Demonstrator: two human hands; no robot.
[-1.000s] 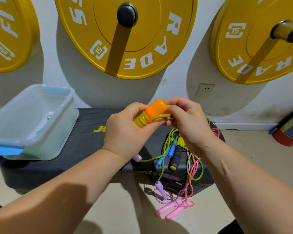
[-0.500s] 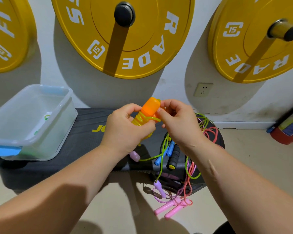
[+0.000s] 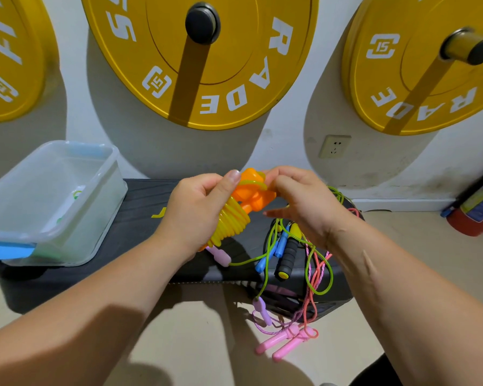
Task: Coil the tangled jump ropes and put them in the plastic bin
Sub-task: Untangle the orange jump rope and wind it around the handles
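Note:
My left hand [image 3: 191,211] grips the orange-handled jump rope [image 3: 241,203], its yellow cord wound in tight coils round the two handles. My right hand [image 3: 299,200] pinches the last loop of that cord at the handles' top end. Below my hands a tangle of ropes [image 3: 299,257] lies on the black bench [image 3: 140,218]: green cord, blue handles, a black foam handle, red cord. Pink handles [image 3: 283,342] and lilac handles hang over the bench edge toward the floor. The clear plastic bin [image 3: 53,196] with blue clips stands on the bench's left end, something green inside it.
Yellow weight plates [image 3: 204,59] hang on pegs on the white wall just behind the bench. A wall socket [image 3: 333,146] sits at the right. A red object [image 3: 477,215] lies on the floor at the far right. Beige floor runs in front of the bench.
The wound bundle has turned so the handle ends face me more. My right hand has carried the cord's last loop over the handles' top. Both hands stay at about the same height.

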